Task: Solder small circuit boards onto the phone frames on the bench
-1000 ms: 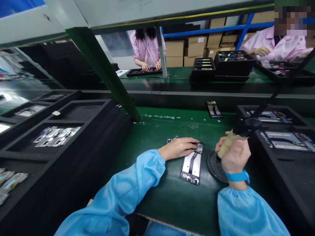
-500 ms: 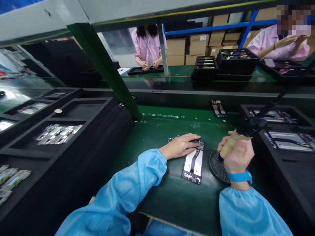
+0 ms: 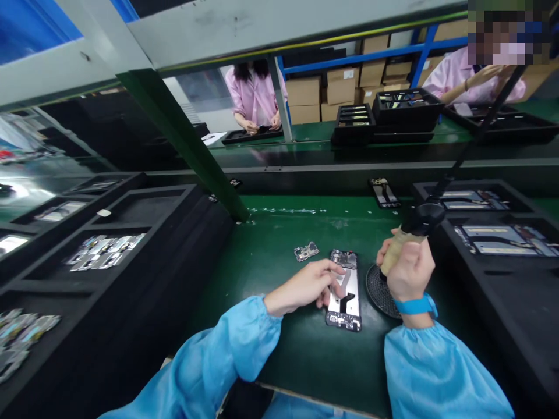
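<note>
On my left hand [image 3: 305, 286] the fingers [image 3: 332, 272] lay loosely spread, tips flat on the phone frame [image 3: 349, 285]. They were pinning it rather than gripping, I judged, so it wouldn't slide on the green worktop [image 3: 305, 355]. My right hand [image 3: 410, 272] was wrapped tight round the tan-gripped driver [image 3: 395, 251], tip down at the round black dish [image 3: 378, 291] just beside the frame. A small circuit board [image 3: 306, 252] lay near, apart from both hands. Black trays [image 3: 493, 244] of parts sat to the right.
</note>
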{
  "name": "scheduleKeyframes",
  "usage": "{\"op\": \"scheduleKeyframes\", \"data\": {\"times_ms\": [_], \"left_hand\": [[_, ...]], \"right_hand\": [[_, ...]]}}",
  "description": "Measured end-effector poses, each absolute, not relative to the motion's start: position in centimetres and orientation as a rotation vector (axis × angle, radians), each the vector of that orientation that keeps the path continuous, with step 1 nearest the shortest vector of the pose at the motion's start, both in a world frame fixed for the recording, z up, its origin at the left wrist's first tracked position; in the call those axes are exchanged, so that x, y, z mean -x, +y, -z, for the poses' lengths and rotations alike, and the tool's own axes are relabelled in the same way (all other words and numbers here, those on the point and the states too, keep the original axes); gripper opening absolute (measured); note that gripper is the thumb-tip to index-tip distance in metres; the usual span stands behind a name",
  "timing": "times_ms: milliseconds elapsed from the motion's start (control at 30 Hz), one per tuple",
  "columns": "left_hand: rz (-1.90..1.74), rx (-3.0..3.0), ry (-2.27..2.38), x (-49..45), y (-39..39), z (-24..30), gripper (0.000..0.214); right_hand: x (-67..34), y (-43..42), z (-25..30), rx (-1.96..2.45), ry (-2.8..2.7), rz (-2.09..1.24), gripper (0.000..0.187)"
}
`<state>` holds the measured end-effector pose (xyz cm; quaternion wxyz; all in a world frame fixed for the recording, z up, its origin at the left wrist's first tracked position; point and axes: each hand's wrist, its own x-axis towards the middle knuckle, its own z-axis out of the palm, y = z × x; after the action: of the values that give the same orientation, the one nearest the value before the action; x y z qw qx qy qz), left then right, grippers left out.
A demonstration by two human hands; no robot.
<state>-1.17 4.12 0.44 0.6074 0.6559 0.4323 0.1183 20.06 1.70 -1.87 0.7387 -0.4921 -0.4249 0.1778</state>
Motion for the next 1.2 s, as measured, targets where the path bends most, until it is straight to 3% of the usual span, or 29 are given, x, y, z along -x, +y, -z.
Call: {"op": "scheduleKeyframes", "data": {"times_ms": [167, 433, 967, 1200], "left_hand": [[-0.55, -2.525, 0.924, 0.9, 7.1, 1.5, 0.024], [-0.642, -2.947, 0.827, 0.8, 6.4, 5.3, 0.03], [-0.566, -2.799, 0.657, 2.2, 2.3, 3.6, 0.031], [-0.576, -2.761, 0.664, 2.1, 2.2, 3.5, 0.03]], "right_hand": [[-20.0, 1.7, 1.9, 1.081, -0.935, -0.376, 0.048], [-20.0, 1.5, 1.6, 1.089, -0.916, -0.355, 0.049], [-17.8, 0.7, -1.2, 0.947, -0.809, -0.395, 0.063], [-16.3, 0.9, 0.7, 0.999, -0.857, -0.449, 0.063]]}}
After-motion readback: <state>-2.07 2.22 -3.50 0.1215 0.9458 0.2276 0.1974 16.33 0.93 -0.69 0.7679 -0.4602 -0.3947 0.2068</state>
